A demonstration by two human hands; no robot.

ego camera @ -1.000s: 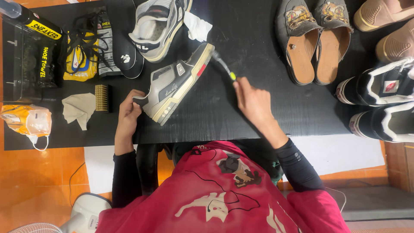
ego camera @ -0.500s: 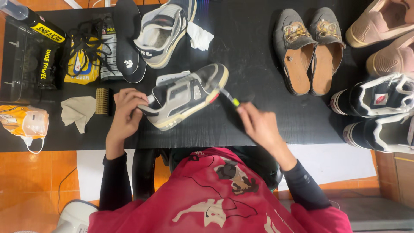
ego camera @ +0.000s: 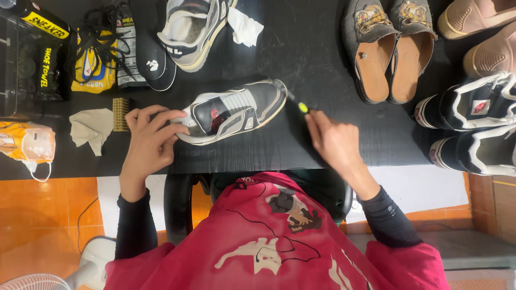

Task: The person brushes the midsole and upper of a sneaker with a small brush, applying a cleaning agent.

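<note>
The left hand [ego camera: 149, 140] closes around the heel of a grey, black and white sneaker [ego camera: 232, 111] that lies on its side on the black table [ego camera: 322, 59], toe pointing to the right — fingers curled over the heel's upper edge, thumb underneath, pressing the shoe steady against the tabletop. The right hand [ego camera: 334, 140] pinches a slim brush with a yellow-green handle [ego camera: 299, 104], its fingers pressed together around the handle, and the dark working end meets the sneaker's toe, right at the rubber edge. Judging by this, the cleaning stands at the toe of this one shoe, and there is no telling from here how much of its sole and upper is already clean; no foam or wet patch shows on the surface. Its partner, the second sneaker [ego camera: 192, 29], sits further back on the table beside a crumpled white tissue [ego camera: 244, 27], with its black insole [ego camera: 154, 62] and loose black laces [ego camera: 99, 40] lying apart — so lacing and refitting appear to be left. Near the left hand lie a small wooden bristle brush [ego camera: 121, 114] and a beige cloth [ego camera: 92, 128], both untouched. To the right wait a pair of grey mules [ego camera: 388, 48] and a pair of black-and-white sneakers [ego camera: 473, 129], seemingly not yet taken in hand.
</note>
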